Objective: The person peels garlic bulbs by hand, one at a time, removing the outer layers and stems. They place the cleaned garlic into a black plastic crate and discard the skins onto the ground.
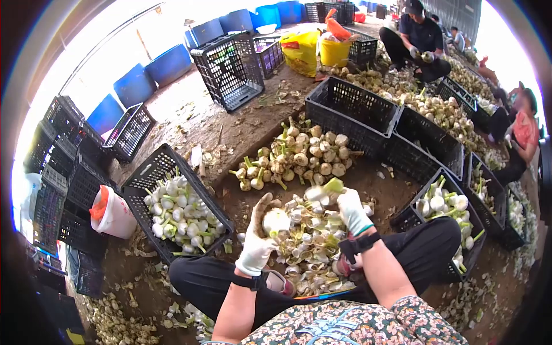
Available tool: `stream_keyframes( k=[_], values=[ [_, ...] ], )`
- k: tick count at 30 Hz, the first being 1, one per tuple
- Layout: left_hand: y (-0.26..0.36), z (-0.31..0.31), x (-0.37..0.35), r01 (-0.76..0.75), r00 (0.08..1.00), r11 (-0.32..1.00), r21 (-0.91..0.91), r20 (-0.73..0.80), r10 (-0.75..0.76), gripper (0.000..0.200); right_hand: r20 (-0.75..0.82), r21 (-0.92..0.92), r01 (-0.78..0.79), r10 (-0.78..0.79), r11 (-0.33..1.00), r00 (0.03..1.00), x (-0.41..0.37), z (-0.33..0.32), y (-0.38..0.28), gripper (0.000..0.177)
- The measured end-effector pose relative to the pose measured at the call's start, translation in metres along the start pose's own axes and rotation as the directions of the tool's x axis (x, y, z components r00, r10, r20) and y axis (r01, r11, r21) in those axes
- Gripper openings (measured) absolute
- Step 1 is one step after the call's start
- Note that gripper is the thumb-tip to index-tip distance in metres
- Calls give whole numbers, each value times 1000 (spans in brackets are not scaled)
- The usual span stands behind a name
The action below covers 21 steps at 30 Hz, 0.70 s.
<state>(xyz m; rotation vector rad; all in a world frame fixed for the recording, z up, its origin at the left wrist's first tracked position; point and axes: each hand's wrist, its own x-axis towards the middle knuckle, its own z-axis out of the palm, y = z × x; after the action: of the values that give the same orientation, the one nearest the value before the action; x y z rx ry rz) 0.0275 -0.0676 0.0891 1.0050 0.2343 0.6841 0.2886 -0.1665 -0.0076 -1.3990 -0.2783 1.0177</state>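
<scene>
My left hand [256, 248], in a white glove with soiled fingertips, is closed around a white garlic bulb [277, 222]. Opposite it, my gloved right hand [353, 211] pinches a blurred pale-green piece [333, 185] that looks like garlic peel. Below both hands lies a heap of loose garlic skins [313, 244], between my crossed legs. Just beyond is a pile of brownish, untrimmed garlic bulbs [302, 152]. To the left, a black crate [167, 154] holds clean white bulbs with short green stems.
More white bulbs fill a black crate [478, 230] at my right. Black crates [351, 103] stand ahead, beside a long garlic heap [443, 115]. A white bucket [115, 215] stands at left. Two people [417, 34] [522, 129] sit working at the right.
</scene>
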Motion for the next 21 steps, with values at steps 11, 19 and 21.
stream_keyframes(
  k=[11,19,21],
  values=[
    [-16,1,3,-3,1000,843,538,-21,17,80,621,-699,708,-407,97,669,-105,101,-82,19],
    [-11,4,-1,46,999,926,375,-40,-33,78,527,-776,616,-396,138,752,-91,107,-67,21],
    [-24,-3,1,-23,986,973,230,-155,60,74,297,-726,494,-429,479,853,-80,106,-59,21]
  ],
)
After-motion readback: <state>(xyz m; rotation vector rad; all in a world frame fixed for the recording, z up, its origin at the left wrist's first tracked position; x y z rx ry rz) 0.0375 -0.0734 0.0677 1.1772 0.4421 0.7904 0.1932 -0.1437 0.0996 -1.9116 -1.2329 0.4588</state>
